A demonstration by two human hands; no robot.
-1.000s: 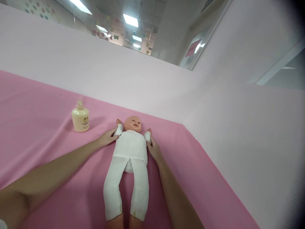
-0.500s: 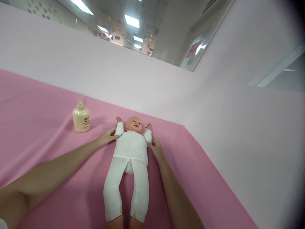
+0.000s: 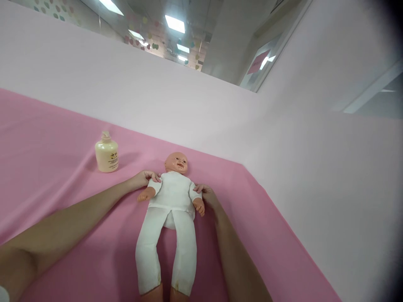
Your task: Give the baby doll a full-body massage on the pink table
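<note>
doll [image 3: 175,191]: on cloth [image 3: 56,167] | pump bottle [image 3: 107,158]: on cloth, left of doll | wall [image 3: 126,88]: behind both

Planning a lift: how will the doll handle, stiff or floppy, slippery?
The doll likely has loose arms: raised a second ago, lowered now. Its head is probably slick and hard, given the shine. Matte white clothing may grip better.

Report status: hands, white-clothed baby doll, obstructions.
Left hand, right hand holding white sleeves. Doll on its back, pink cloth. Cream pump bottle left, apart.
</note>
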